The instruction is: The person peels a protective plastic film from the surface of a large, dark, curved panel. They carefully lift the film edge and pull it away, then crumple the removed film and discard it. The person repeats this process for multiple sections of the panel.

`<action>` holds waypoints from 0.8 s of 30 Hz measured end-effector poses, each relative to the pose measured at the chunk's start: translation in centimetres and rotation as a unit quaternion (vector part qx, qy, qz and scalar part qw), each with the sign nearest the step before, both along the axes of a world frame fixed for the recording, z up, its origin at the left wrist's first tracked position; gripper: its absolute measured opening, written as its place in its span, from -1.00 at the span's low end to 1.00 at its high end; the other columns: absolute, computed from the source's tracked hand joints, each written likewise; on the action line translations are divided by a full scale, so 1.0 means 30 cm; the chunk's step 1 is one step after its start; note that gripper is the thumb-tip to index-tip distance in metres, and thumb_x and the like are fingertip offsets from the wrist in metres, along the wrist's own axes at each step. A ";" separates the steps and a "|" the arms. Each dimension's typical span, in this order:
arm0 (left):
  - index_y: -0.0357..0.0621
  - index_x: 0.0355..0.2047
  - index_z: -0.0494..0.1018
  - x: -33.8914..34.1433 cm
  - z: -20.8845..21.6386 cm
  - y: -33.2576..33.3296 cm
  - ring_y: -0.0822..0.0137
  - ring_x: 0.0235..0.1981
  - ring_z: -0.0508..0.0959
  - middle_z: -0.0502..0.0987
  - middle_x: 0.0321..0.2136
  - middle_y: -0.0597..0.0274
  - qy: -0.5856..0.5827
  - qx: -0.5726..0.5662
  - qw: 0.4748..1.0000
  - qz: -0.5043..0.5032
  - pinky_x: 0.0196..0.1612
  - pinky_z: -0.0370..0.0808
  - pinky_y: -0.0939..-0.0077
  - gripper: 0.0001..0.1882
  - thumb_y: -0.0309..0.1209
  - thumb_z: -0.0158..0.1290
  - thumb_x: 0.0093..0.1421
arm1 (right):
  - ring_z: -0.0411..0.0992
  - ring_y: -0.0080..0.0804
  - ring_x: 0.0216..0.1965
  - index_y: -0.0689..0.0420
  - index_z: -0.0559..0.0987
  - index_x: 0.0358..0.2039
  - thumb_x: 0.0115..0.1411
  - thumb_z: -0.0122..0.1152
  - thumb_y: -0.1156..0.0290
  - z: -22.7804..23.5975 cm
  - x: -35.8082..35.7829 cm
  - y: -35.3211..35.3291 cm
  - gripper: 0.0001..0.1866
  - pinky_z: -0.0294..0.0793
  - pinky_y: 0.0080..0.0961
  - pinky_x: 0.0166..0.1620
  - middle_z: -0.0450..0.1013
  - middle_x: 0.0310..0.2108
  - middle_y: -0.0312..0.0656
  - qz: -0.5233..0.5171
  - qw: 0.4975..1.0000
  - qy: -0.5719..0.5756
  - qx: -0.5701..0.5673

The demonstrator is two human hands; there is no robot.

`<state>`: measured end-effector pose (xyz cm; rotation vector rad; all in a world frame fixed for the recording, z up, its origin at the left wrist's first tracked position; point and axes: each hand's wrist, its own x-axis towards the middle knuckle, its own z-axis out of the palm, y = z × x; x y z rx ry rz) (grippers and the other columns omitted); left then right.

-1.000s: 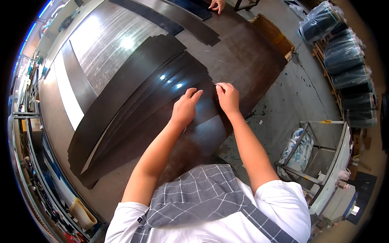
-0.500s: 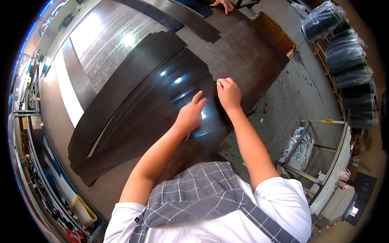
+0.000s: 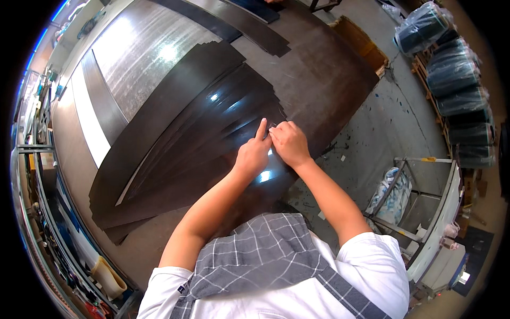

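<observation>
Rack (image 3: pixel 35 151): at our far left, metal rails, mixed goods on it, too small to sort
White strip (image 3: pixel 87 119): flat on the table, just left of a grey strip (image 3: pixel 103 98)
Sheets (image 3: pixel 186 143): in front of us on the table, a long dark pile fanned from lower left to upper right; matte on the outer side, glossy nearer the hands
Sheets, handling: we judge each one thin, light and bendy rather than stiff; the whole pile likely heavy; the shiny faces may slide or cling together, and could mark or crease if pinched hard
Left hand (image 3: pixel 253 155): over the glossy side of the pile, index finger held out straight, other fingers curled; we cannot tell whether anything is held
Stepped ends (image 3: pixel 277 98): at the pile's upper right; we rate these the best place to take hold, one edge at a time between thumb and finger, with a flat palm steadying the rest
Right hand (image 3: pixel 290 143): just beside the left, thumb and fingers drawn narrow at the near right edge of the sheets; we cannot tell whether an edge is caught
Table (image 3: pixel 329 69): brown, worn top under all the sheets
Box (image 3: pixel 361 42): open cardboard, beyond the table's edge
Cart (image 3: pixel 419 160): metal frame, on our right
Rolls (image 3: pixel 451 74): dark, wrapped in clear film, far right
</observation>
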<state>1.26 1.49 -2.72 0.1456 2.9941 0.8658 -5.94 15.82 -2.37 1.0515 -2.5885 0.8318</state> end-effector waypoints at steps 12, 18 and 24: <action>-0.31 0.24 0.29 0.002 0.005 -0.022 0.08 0.29 0.35 0.25 0.31 0.03 0.005 0.337 0.941 -0.041 0.11 0.47 0.36 -0.28 -0.75 -0.12 -0.04 | 0.56 0.02 -0.31 0.22 0.53 -0.28 0.30 0.07 0.37 -0.014 -0.081 0.008 -0.82 0.51 -0.20 -0.22 0.58 -0.38 0.00 -0.145 0.934 -0.273 -0.180; -0.30 0.21 0.31 0.000 0.048 -0.098 0.17 0.02 0.55 0.49 0.03 0.09 -0.081 0.843 0.495 0.192 0.14 0.49 0.31 -0.32 -0.75 -0.08 -0.01 | 0.61 -0.41 -0.40 0.19 0.53 -0.26 0.33 0.03 0.32 -0.065 -0.124 0.053 -0.79 0.52 -0.42 -0.25 0.61 -0.41 -0.15 -0.120 0.889 -0.402 -0.186; -0.13 -0.36 0.39 -0.071 0.018 -0.102 -0.03 -0.29 0.55 0.50 -0.42 0.08 0.099 0.069 0.991 0.058 -0.24 0.50 0.18 -0.77 -0.59 0.11 -0.07 | 0.61 -0.34 -0.40 0.17 0.57 -0.31 0.29 0.09 0.33 0.034 -0.148 0.032 -0.81 0.53 -0.38 -0.24 0.60 -0.39 -0.14 -0.100 0.902 -0.408 -0.102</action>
